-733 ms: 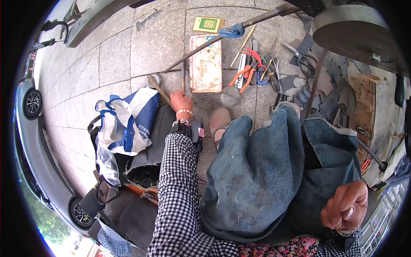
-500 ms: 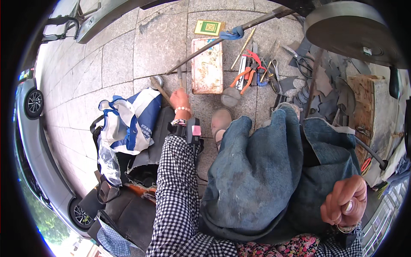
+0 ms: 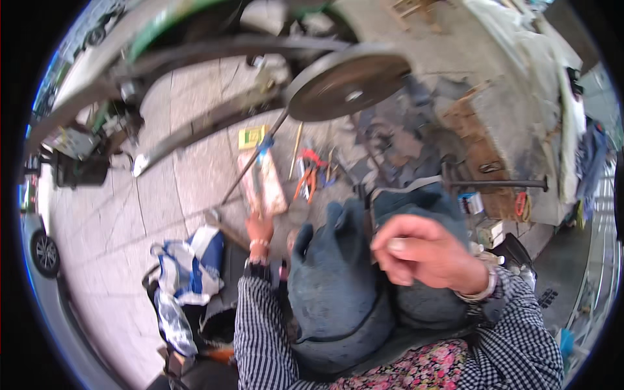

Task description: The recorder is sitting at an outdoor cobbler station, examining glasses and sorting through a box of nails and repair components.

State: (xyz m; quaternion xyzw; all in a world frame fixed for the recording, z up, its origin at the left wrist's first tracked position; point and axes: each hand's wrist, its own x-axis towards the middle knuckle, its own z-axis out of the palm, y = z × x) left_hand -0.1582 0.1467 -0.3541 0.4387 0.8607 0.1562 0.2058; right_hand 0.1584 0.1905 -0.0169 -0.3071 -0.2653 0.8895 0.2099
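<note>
My left hand [image 3: 260,229] is closed round a slim greyish-brown tool [image 3: 257,188], which points away over a worn, rust-stained pinkish box [image 3: 274,195]. Blur hides what kind of tool it is. Beside that hand lies a wooden-handled tool with a roundish head [image 3: 229,232]. My right hand [image 3: 422,253] is raised over my lap, its fingers curled and the thumb pressed on them; anything within them is hidden. A blue denim cloth [image 3: 338,289] covers my knees. Right of the box, orange-handled pliers [image 3: 312,183] and a red-handled tool [image 3: 313,156] lie on the paving.
A metal machine with a round wheel [image 3: 351,83] stands ahead. Its thin rod, tied with blue cloth [image 3: 265,144], slants past the box. Dark leather-like scraps [image 3: 396,140] lie right of the tools. A blue-and-white bag [image 3: 188,266] sits at the left; a car [image 3: 49,279] is beyond.
The view has tilted up, bringing more of the machine in. My right hand has risen from the lower right towards the middle. My left hand stays by the box with its tool.
</note>
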